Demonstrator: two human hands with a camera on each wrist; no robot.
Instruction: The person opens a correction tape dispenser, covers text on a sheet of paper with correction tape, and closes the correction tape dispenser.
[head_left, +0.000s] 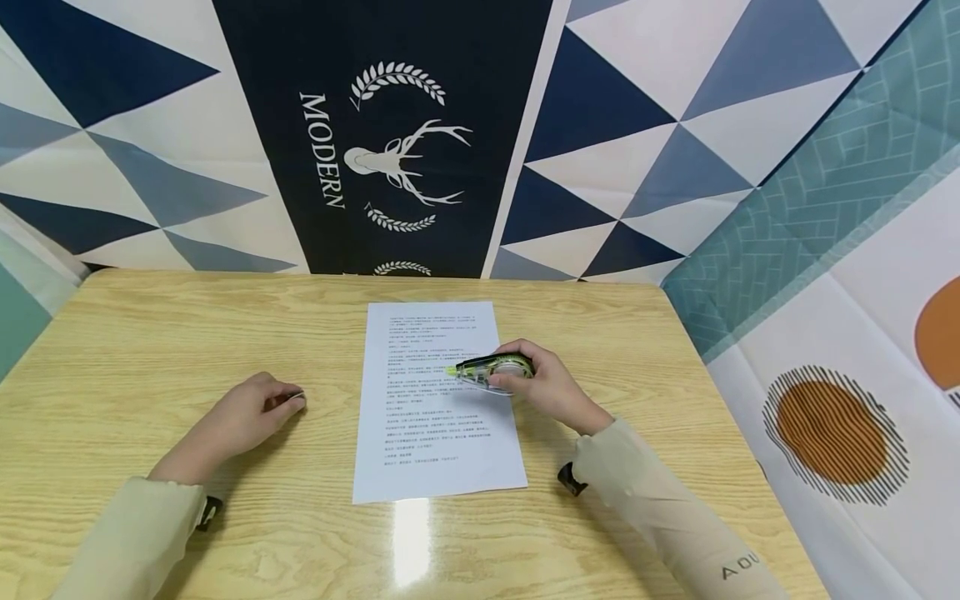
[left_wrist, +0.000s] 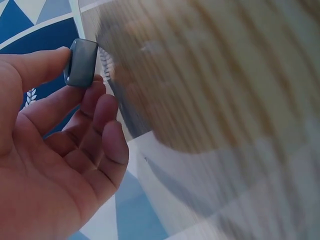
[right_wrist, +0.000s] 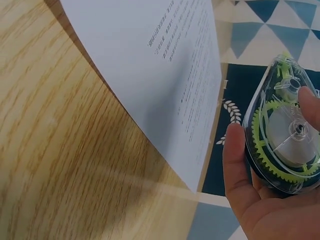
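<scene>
My right hand [head_left: 558, 390] grips a clear correction tape dispenser [head_left: 480, 366] above the right part of a printed sheet of paper [head_left: 431, 481]. In the right wrist view, the dispenser [right_wrist: 287, 132] shows a lime-green toothed wheel and a green tip, with thumb and fingers on its sides. Left of the paper, my left hand [head_left: 243, 421] pinches a small object by the table. The left wrist view shows it as a glossy, dark grey, cap-like piece [left_wrist: 82, 63] between thumb and index finger. The other fingers of that hand [left_wrist: 60, 165] are loosely bent.
The sheet lies on a light wood-grain table [head_left: 322, 517]. Behind the table's far edge hangs a patterned cloth with triangles and a dark deer panel [head_left: 420, 50]. Another patterned cloth [head_left: 930, 433] borders the right side. Dark bands sit at both sleeve cuffs.
</scene>
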